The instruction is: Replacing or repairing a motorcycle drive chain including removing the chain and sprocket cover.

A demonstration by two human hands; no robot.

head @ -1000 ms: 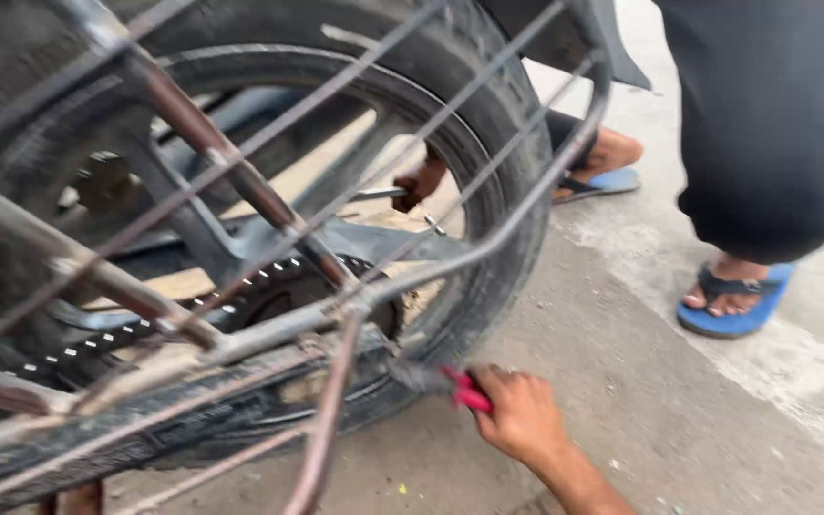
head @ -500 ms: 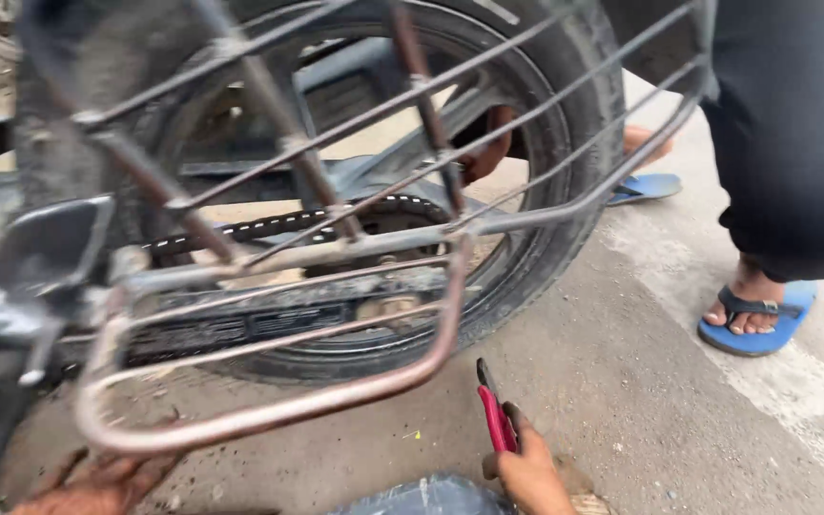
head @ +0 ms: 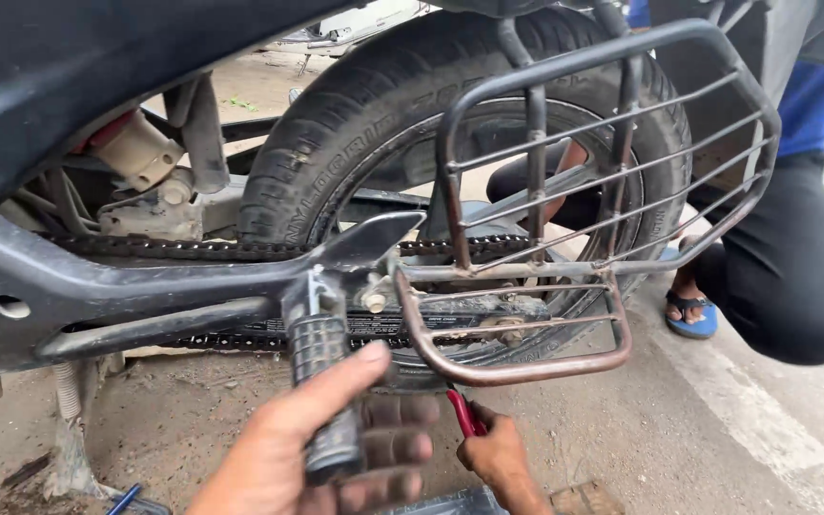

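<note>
Currently the left hand [head: 336, 448] is wrapping around the ribbed black footpeg [head: 321, 381] at the lower centre of the frame, thumb lying over the top and fingers curling beneath, so the hand is clamped on the peg. Just to its right, the right hand [head: 498, 458] is closing on the red-handled pliers [head: 464, 412], whose nose is pointing up toward the underside of the rusty metal guard rail [head: 517, 367]; the tip itself is hidden behind the rail, so what it is gripping cannot be told.

Moving outward, the footpeg is hanging from the grey bracket arm [head: 145, 286] that is running across the left half of the frame. Behind it, the drive chain [head: 193, 250] is sitting on its run toward the rear wheel hub, and the rear tyre [head: 355, 124] is filling the upper centre. The wire saree guard [head: 622, 143] is standing in front of the wheel at the upper right.

As a judgement, the work at the peg and guard mounting is in progress, not finished: both hands are engaged, the tool is applied, and no removed fastener is showing on the ground [head: 717, 439].

A second person [head: 793, 257] is crouching at the right edge, beyond the wheel, in blue sandals.
</note>
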